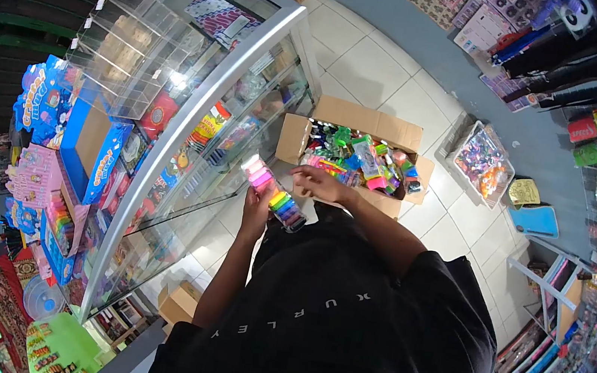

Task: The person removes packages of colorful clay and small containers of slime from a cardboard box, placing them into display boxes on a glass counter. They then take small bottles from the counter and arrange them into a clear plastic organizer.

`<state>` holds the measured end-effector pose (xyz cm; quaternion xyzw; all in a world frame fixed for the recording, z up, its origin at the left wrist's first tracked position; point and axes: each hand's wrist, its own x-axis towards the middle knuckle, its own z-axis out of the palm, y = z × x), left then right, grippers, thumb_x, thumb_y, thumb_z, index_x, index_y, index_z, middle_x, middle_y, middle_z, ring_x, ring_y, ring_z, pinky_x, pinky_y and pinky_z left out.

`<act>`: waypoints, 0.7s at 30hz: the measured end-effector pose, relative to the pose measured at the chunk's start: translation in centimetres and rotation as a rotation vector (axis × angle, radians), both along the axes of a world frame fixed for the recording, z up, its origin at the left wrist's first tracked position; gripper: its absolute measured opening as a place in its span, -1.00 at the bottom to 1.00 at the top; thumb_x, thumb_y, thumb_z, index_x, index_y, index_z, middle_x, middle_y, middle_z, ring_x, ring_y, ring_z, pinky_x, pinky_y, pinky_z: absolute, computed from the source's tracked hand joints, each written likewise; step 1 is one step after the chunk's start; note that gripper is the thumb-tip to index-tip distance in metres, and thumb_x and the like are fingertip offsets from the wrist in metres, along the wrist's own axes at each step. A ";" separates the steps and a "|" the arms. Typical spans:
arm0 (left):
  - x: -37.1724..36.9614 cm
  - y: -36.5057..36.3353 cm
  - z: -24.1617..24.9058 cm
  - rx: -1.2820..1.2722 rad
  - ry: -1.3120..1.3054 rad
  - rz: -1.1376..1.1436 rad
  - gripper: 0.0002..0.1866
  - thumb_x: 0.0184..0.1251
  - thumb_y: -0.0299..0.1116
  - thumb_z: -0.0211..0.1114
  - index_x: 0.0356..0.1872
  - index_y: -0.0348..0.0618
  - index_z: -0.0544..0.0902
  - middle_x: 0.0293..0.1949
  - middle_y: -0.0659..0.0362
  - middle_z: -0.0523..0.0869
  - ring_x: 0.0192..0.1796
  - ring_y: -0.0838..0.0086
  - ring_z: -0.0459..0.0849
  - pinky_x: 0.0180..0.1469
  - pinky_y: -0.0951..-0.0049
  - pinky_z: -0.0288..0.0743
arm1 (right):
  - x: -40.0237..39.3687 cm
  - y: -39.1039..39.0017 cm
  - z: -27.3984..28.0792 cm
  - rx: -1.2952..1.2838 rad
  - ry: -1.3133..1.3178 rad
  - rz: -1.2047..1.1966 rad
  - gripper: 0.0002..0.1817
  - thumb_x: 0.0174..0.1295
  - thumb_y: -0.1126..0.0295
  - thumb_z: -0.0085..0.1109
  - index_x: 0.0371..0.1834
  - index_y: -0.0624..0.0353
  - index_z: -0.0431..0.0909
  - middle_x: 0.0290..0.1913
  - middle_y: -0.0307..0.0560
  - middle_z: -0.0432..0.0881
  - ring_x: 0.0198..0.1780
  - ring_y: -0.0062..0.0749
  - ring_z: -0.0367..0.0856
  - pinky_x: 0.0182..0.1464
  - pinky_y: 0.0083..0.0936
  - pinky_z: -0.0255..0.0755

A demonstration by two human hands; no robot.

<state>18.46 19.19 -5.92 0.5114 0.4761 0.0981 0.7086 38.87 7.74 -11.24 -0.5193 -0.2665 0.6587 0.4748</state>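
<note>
My left hand [258,208] is closed around a clear pack of coloured modelling clay [282,205], with pink, yellow, green, blue and black pieces stacked in a row. The pack is held tilted in front of my black shirt. To its right is my right hand [320,184], fingers apart and slightly bent, with nothing visible in them. Just beyond that hand, an open cardboard box [371,118] stands on the floor, filled with a jumble of brightly coloured small goods [366,158].
A glass display case [210,84] stands close on my left, with clear acrylic holders [124,50] and a blue display box [92,152] on top. A basket of small items [478,165] sits on the tiled floor at the right. Stocked shelves [596,248] line the right wall.
</note>
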 end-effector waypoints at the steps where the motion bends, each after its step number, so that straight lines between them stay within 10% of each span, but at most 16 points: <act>1: 0.0 -0.1 0.5 0.000 0.000 0.021 -0.51 0.48 0.01 0.28 0.23 -0.04 0.43 0.04 0.18 0.61 0.02 0.40 0.69 -0.08 0.26 0.70 | 0.7 -0.1 -1.8 0.004 -0.244 -0.009 -0.34 0.32 -0.05 0.32 0.33 0.14 0.45 0.13 0.10 0.62 0.03 -0.22 0.67 0.09 -0.28 0.57; 6: -1.0 -0.6 0.3 -0.013 -0.073 0.082 -0.60 0.50 -0.04 0.27 0.17 -0.03 0.47 -0.04 0.23 0.64 -0.04 0.47 0.70 -0.10 0.33 0.69 | 4.2 -4.1 -12.7 -0.088 -1.094 0.047 -0.25 0.08 0.01 0.48 0.26 0.21 0.45 0.19 0.27 0.57 0.24 0.15 0.56 0.26 -0.10 0.49; 15: -2.1 -1.8 2.6 -0.079 -0.080 0.232 -0.61 0.51 -0.17 0.31 0.14 -0.21 0.48 -0.02 0.14 0.67 -0.03 0.49 0.66 0.06 0.42 0.58 | 4.5 -7.9 -16.2 -0.461 -1.095 0.285 0.08 -0.12 0.08 0.57 0.48 0.20 0.17 0.27 0.37 0.46 0.29 0.23 0.49 0.30 0.00 0.45; 21: -3.0 -2.0 2.6 -0.073 -0.066 0.253 -0.59 0.51 -0.15 0.32 0.15 -0.22 0.47 -0.04 0.14 0.67 -0.04 0.49 0.67 0.04 0.42 0.59 | 3.6 -7.8 -17.6 -0.447 -1.128 0.214 -0.10 -0.09 0.16 0.51 0.32 0.23 0.25 0.25 0.41 0.41 0.29 0.33 0.44 0.26 0.05 0.46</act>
